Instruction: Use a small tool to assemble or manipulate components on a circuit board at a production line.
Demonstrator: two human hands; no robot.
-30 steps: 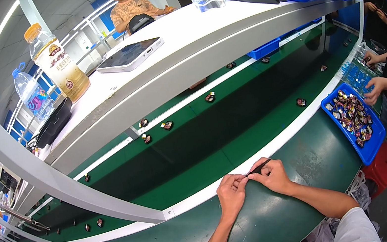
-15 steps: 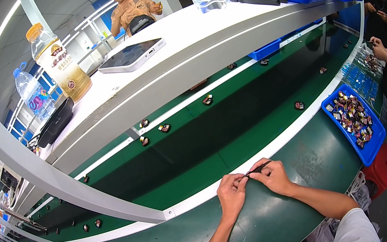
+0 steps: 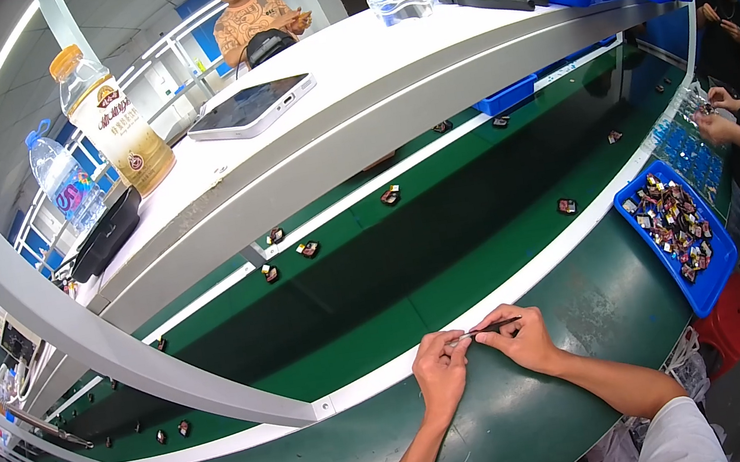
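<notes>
Since the earlier frames both hands have barely shifted along the white rail at the near edge of the green conveyor belt (image 3: pixel 449 248), while the small dark parts riding on the belt have drifted on. Between them lies a thin dark tool (image 3: pixel 490 329), slender as tweezers, spanning the small gap from the left hand (image 3: pixel 441 375) to the right hand (image 3: pixel 518 339). Each hand is curled with its fingertips pinched on one end of the tool, and a blue tray (image 3: pixel 710 287) of small parts sits well apart to the right.
</notes>
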